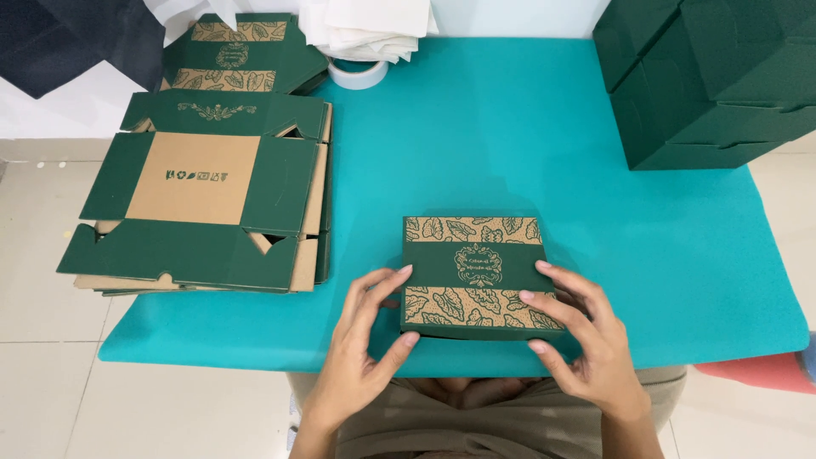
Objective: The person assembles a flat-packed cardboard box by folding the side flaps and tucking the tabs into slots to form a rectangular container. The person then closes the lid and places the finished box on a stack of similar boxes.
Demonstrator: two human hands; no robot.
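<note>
Holding the closed green box (476,276) at the counter's (544,144) near edge, we grip it from both sides; our left hand (361,336) and right hand (582,336) curl their fingers (544,297) partly open over its lid and front wall; flat box blanks (204,200) lie stacked just left; folded green boxes (705,76) stand far right.

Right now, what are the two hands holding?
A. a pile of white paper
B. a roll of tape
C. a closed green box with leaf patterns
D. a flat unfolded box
C: the left hand and right hand grip the sides of the closed green box on the teal mat.
</note>
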